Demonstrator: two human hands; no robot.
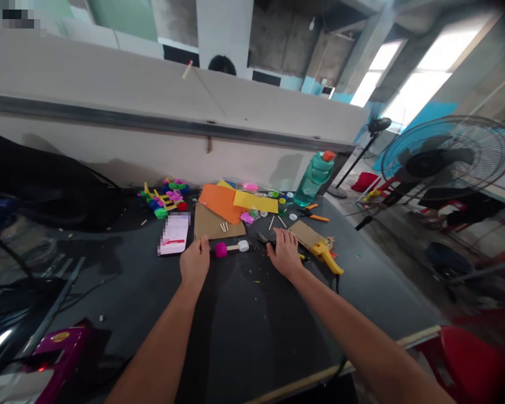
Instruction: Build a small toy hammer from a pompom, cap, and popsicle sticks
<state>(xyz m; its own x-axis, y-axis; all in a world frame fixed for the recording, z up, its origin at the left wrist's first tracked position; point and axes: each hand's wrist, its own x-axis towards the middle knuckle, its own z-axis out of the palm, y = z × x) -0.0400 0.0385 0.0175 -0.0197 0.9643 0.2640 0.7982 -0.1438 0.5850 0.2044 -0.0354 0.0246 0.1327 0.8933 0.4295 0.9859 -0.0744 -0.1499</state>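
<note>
Across the far left, a black bundle (46,179) is cut off and hard to make out. Next on the counter (239,336) lies a phone (179,233), partly pixelated. The left hand (196,262) is curled at the cardboard's (206,224) near left corner; whether it pinches anything I cannot tell. Just right lies a stick (233,247) with pink and white ends, bare surface spreading below it. The right hand (286,252) covers much of the pliers (261,238), its grip unclear. Past the glue gun (330,261), open surface runs to the right edge.
</note>
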